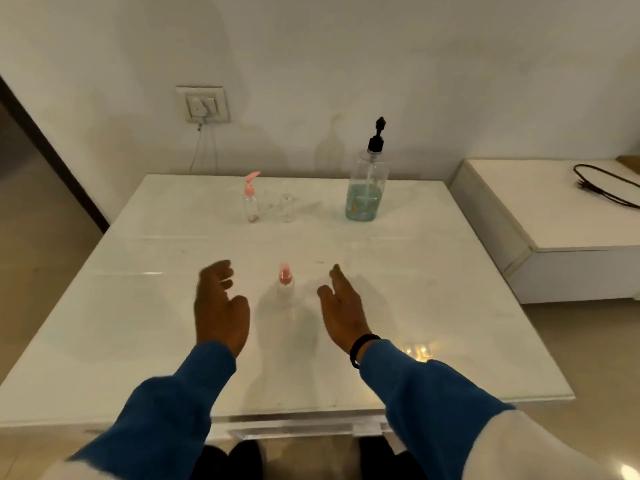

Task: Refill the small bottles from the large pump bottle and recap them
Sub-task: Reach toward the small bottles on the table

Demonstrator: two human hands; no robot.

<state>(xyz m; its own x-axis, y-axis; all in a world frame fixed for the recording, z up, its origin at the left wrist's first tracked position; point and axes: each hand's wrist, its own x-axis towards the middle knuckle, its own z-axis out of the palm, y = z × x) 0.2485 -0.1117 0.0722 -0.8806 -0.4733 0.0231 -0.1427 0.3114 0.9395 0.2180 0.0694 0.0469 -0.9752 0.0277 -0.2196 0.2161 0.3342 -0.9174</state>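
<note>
A glossy white worktop [450, 306] is set against a pale wall. A small pink-capped bottle [285, 289] is flanked by the left hand [220, 306] and right hand [341, 311], both relaxed and empty.

On the white table [450, 306], a small pink-capped bottle [285, 287] stands between the left hand [220, 306] and right hand [343, 313], with a gap on each side. Beyond it a wide bare strip of tabletop runs across. At the far edge stand a pink pump bottle [250, 199], a clear bottle [287, 204] just beside it, and, well apart to the right, the large pump bottle [365, 183], with open passage between.
</note>
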